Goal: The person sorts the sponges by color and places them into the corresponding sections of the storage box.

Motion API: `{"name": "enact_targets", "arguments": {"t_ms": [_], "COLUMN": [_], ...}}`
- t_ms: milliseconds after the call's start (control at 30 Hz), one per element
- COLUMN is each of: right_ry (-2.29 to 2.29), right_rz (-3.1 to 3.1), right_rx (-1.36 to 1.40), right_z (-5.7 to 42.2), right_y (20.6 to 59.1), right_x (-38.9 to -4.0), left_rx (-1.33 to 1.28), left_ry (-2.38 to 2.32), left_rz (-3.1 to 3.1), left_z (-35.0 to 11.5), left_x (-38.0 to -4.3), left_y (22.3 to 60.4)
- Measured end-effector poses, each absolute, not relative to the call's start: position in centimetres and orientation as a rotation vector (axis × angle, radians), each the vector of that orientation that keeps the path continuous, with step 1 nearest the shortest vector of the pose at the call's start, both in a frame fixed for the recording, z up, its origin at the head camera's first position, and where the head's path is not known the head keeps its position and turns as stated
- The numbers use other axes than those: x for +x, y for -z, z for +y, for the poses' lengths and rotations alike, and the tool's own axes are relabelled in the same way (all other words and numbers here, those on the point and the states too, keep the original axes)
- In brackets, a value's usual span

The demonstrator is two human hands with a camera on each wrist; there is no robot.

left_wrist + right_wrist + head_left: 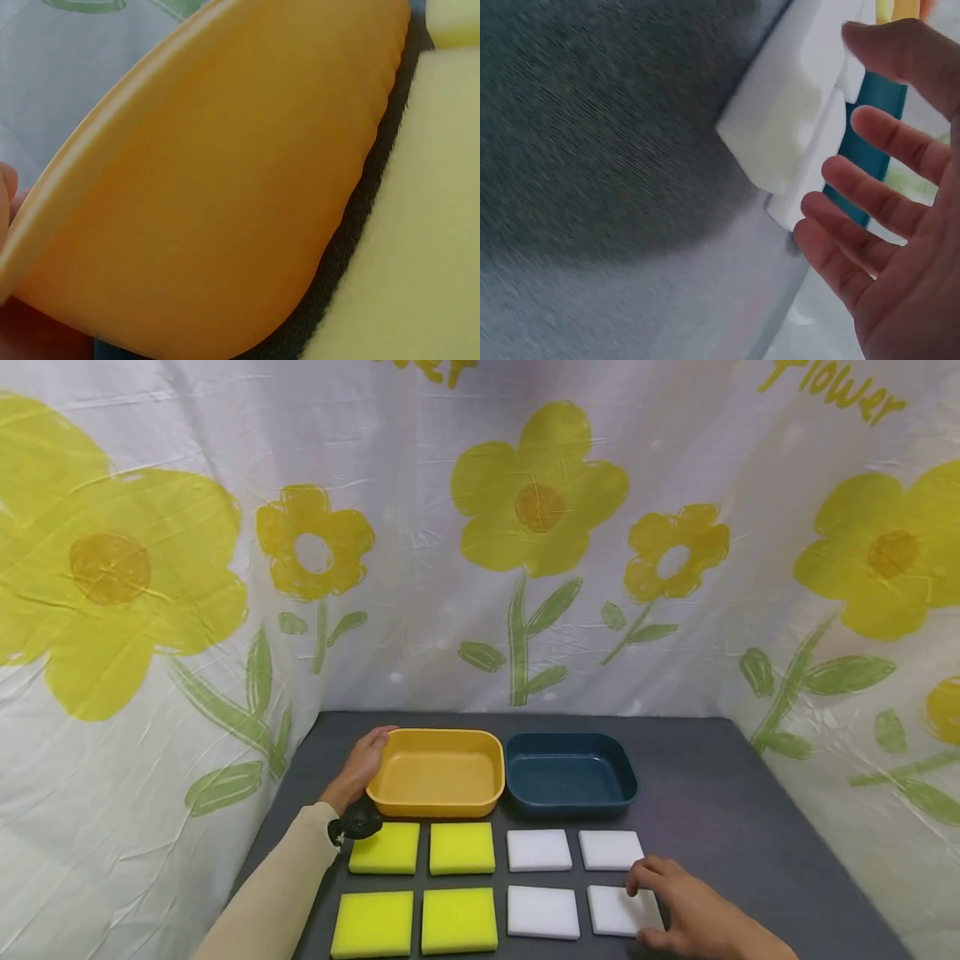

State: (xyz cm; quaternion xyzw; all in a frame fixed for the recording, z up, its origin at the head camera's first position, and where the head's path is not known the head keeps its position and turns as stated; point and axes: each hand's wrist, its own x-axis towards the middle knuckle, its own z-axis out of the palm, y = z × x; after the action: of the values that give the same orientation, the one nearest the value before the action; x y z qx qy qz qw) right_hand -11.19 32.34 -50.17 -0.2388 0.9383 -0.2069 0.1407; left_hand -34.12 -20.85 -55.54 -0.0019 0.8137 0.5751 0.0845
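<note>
My left hand (365, 762) grips the left rim of a yellow plastic bin (438, 772) on the dark table. In the left wrist view the bin's side wall (217, 180) fills most of the picture, and fingers (7, 187) show at its rim. My right hand (686, 906) hovers over the front right white sponge (618, 910), thumb and fingers spread apart with nothing between them. From the right wrist, the fingers (877, 187) look loosely bent beside the white sponge (787, 105).
A dark blue bin (572, 772) stands right beside the yellow one. In front lie two rows of flat sponges: several yellow ones (459, 920) on the left, several white ones (542, 912) on the right. A flower-printed curtain (420, 652) surrounds the table (697, 810).
</note>
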Motion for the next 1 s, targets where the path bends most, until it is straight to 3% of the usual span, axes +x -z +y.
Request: {"name": "enact_targets", "arguments": {"t_ms": [467,800,1000], "right_ry": [0.691,0.68,0.55], "right_rz": [2.674,2.656,2.941], "right_rx": [-0.769,-0.641,-0.875], "right_z": [32.7,32.7,31.8], "right_y": [53.8,50.8,49.5], "right_x": [-10.7,-11.3,-11.9], "left_rx": [0.104,0.092,0.073], "left_ry": [-1.57,-1.539,-1.542], "left_rz": [2.587,2.59,2.583], "left_z": [-20.7,-21.0,-21.1], "left_x": [-34.2,-34.6,-34.8], "left_y": [56.0,55.8,56.0]}}
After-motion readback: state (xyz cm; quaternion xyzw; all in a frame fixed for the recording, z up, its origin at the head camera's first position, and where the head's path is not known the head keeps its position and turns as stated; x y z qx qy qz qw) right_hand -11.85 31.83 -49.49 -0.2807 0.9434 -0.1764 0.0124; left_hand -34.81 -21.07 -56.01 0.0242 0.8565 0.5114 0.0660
